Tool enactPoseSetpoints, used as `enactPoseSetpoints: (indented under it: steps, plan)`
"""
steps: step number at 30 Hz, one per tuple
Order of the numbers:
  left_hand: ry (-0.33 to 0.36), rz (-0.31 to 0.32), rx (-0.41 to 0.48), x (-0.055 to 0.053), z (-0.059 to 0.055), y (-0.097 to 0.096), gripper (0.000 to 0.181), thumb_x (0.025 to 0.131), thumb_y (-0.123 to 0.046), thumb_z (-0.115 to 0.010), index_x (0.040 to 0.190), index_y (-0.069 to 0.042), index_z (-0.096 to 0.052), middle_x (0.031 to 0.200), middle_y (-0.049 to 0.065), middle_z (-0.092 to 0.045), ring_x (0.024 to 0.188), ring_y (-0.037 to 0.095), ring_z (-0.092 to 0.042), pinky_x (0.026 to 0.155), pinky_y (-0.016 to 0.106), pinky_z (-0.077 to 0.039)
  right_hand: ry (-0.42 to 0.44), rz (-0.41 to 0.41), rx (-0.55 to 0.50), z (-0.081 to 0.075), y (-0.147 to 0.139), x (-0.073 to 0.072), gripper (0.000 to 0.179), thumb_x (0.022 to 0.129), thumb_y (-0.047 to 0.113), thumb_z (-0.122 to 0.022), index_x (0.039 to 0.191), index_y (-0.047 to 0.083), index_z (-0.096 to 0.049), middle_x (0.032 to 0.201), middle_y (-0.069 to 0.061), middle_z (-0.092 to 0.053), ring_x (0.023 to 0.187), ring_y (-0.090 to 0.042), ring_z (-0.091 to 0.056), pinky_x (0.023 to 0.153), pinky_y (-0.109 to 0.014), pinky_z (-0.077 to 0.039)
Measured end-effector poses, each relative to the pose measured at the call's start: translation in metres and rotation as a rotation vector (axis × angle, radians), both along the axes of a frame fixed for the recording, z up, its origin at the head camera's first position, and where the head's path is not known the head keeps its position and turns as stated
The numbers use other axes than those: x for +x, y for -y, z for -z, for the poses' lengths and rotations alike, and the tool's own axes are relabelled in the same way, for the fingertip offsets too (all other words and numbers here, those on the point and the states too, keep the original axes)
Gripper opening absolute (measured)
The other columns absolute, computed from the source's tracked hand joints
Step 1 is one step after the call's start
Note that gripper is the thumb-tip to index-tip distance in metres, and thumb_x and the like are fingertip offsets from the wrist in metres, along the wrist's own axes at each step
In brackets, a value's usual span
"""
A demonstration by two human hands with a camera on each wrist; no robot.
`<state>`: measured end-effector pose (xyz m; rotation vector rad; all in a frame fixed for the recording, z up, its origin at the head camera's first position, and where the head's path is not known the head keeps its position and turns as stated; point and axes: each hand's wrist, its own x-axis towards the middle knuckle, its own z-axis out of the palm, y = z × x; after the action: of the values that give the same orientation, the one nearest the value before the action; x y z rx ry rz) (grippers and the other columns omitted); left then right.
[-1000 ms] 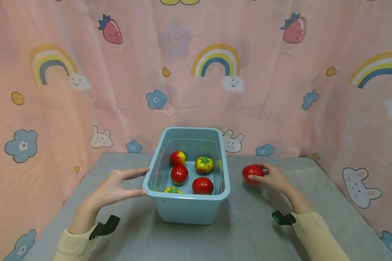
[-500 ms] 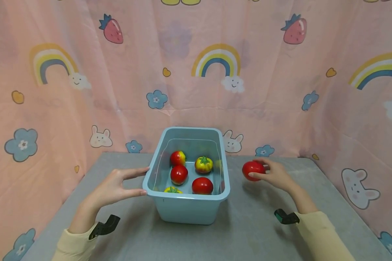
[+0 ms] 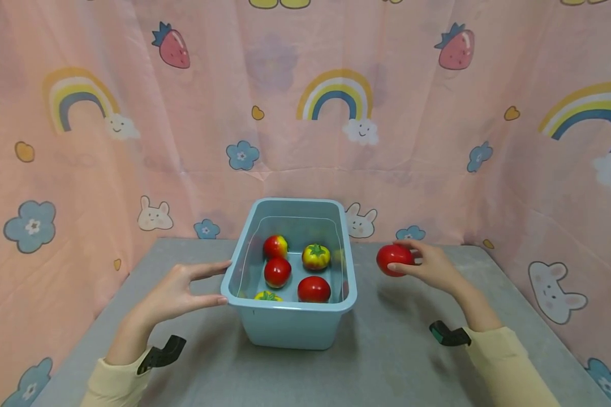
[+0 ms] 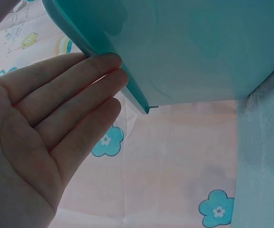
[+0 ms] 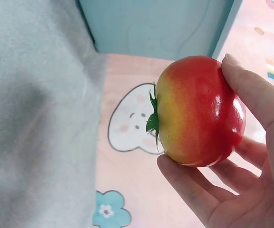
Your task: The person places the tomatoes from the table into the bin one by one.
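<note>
My right hand (image 3: 433,265) pinches a red tomato (image 3: 394,260) between thumb and fingers, above the table to the right of the bin. In the right wrist view the tomato (image 5: 201,111) shows a yellow side and a green leafy stem. A light blue plastic bin (image 3: 287,325) stands mid-table. My left hand (image 3: 175,291) touches its left rim with straight fingers and thumb; the left wrist view has the fingertips (image 4: 111,61) right at the rim. Inside the bin lie several red and yellow tomatoes, among them a red one (image 3: 314,289) and a yellow-green one (image 3: 315,257).
The grey table (image 3: 387,362) runs back to a pink curtain (image 3: 412,141) printed with rainbows and rabbits, which also hangs at both sides. The bin's front wall partly hides a yellow tomato (image 3: 268,296). A black wrist mount (image 3: 449,334) sits on the right sleeve.
My right hand has raised the tomato off the table, where its shadow now lies apart below it. The left hand and the bin keep their places.
</note>
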<state>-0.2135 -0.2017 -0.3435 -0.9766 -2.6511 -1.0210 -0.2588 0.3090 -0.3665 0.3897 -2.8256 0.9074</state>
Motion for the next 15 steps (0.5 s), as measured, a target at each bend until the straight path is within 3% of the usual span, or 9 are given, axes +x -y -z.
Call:
enactPoseSetpoints:
  steps: [15]
  plan:
    - [0.007,0.000,-0.006,-0.001,0.000,0.001,0.062,0.079,-0.041,-0.074,0.133,-0.016,-0.056,0.129,0.001,-0.061,0.119,0.024,-0.058,0.092,0.051,-0.050,-0.014,-0.027,0.029,-0.023,0.010,0.003,0.067,0.079,0.042,-0.074,0.133,0.008,-0.051,0.121,-0.019,-0.058,0.108,-0.040,-0.055,0.069,-0.039,-0.058]
